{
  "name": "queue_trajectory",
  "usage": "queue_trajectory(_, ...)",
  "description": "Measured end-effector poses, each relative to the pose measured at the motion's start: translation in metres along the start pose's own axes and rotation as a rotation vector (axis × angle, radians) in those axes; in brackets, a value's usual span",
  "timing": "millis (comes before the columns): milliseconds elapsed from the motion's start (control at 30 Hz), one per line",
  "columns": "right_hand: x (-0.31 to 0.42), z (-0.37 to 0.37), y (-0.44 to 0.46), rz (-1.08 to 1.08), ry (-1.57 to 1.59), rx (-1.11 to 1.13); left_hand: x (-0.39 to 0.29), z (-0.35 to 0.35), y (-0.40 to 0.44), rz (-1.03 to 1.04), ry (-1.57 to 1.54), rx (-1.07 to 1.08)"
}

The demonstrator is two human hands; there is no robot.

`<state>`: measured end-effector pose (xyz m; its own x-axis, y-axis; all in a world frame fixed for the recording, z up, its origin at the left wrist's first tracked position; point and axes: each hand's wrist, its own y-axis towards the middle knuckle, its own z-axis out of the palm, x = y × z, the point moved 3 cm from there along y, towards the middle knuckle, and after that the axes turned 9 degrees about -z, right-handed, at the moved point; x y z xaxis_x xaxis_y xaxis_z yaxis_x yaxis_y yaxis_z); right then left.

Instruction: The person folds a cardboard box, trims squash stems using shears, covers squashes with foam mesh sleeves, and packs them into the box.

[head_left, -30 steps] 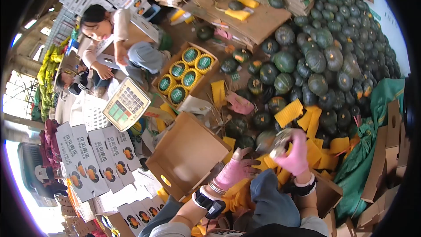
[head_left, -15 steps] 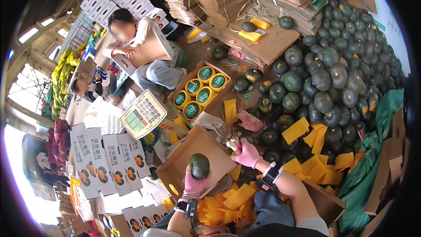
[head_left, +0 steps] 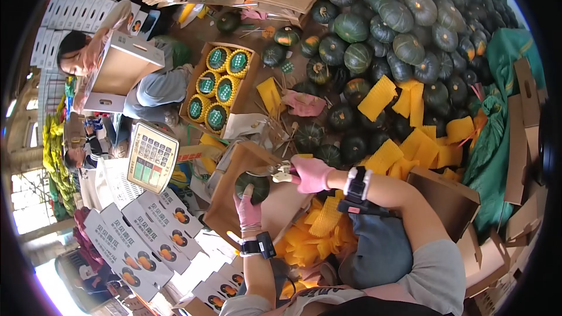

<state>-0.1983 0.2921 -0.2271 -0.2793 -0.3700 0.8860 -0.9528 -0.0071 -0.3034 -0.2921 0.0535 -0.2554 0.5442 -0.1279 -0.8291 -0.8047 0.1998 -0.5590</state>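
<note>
In a pink glove, my left hand (head_left: 250,213) grips a dark green pumpkin (head_left: 254,187) from below, over an open cardboard box (head_left: 225,208). My right hand (head_left: 312,174), also gloved in pink, is closed around pruning shears (head_left: 283,171) with pale handles. Their metal blades point left and reach the top of the pumpkin; whether they touch its stem I cannot tell. Crumpled yellow foam sleeves (head_left: 307,237) lie just below the box, beside my knee.
A large heap of green pumpkins (head_left: 404,14) fills the right. A box of pumpkins (head_left: 252,79) in yellow nets stands beyond the scale (head_left: 153,157). Printed white cartons (head_left: 126,240) stand left. Another person (head_left: 155,90) sits with a carton (head_left: 120,67); others are farther back.
The view has swung so the surroundings shift left and up. My right hand has brought the shears left to the pumpkin, which has turned in my left hand.
</note>
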Motion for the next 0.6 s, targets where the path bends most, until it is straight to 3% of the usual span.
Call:
queue_trajectory(33, -0.004, -0.001, -0.006, -0.001, 0.005, 0.011, 0.001, -0.007, -0.001, 0.054, 0.136, 0.031)
queue_trajectory(133, -0.019, -0.006, -0.015, 0.066, 0.118, 0.1, -0.007, -0.009, 0.0, 0.039, 0.152, 0.033)
queue_trajectory(200, -0.034, -0.002, -0.013, -0.016, 0.157, 0.09, -0.01, -0.022, 0.0, -0.183, 0.164, -0.064)
queue_trajectory(333, -0.057, -0.01, -0.012, -0.057, 0.412, -0.023, -0.013, -0.036, 0.009, 0.254, 0.86, -0.217)
queue_trajectory(367, -0.064, -0.014, -0.013, -0.036, 0.489, -0.09, -0.034, -0.013, -0.006, 0.287, 1.122, -0.377)
queue_trajectory(467, -0.091, -0.032, -0.021, -0.058, 0.701, -0.367, -0.062, 0.034, -0.019, 0.605, 1.291, -0.406)
queue_trajectory(533, -0.112, -0.055, -0.032, -0.087, 0.842, -0.575, -0.078, 0.072, -0.023, 0.645, 1.168, -0.264)
queue_trajectory(600, -0.114, -0.086, -0.058, 0.086, 0.994, -0.734, -0.101, 0.118, -0.029, 0.682, 1.066, -0.065)
